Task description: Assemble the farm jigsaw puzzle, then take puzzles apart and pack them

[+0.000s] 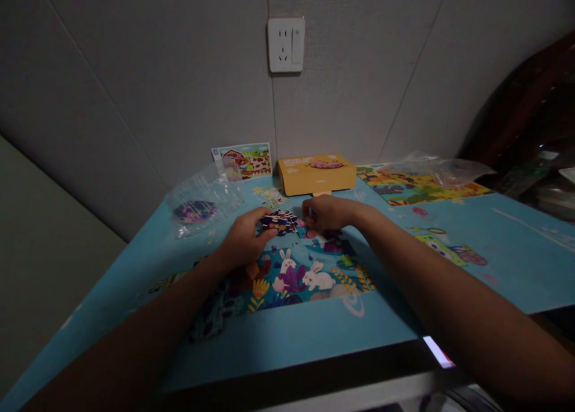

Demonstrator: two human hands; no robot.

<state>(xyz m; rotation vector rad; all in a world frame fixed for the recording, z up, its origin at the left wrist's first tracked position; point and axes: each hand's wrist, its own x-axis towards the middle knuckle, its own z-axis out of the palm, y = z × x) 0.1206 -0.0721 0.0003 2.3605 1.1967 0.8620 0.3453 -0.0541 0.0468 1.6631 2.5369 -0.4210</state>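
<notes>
My left hand (246, 237) is closed around a stack of dark-backed puzzle pieces (279, 221), thumb toward me. To its right, my right hand (327, 213) has its fingers pinched together just over the puzzle; whatever they hold is hidden. Below both hands lies a partly joined jigsaw puzzle (294, 280), with white rabbits, purple leaves and yellow flowers on a teal ground. Its left part is covered by my left hand and forearm. Darker pieces (335, 242) lie beneath my right hand, at the puzzle's upper edge.
A yellow puzzle box (317, 175) stands by the wall, beside a farm picture card (248, 160). At left, a clear plastic bag (202, 199) holds more pieces. An orange-and-green picture puzzle (404, 184) lies back right under another clear bag (442, 167). The blue patterned tablecloth (386, 316) covers the table.
</notes>
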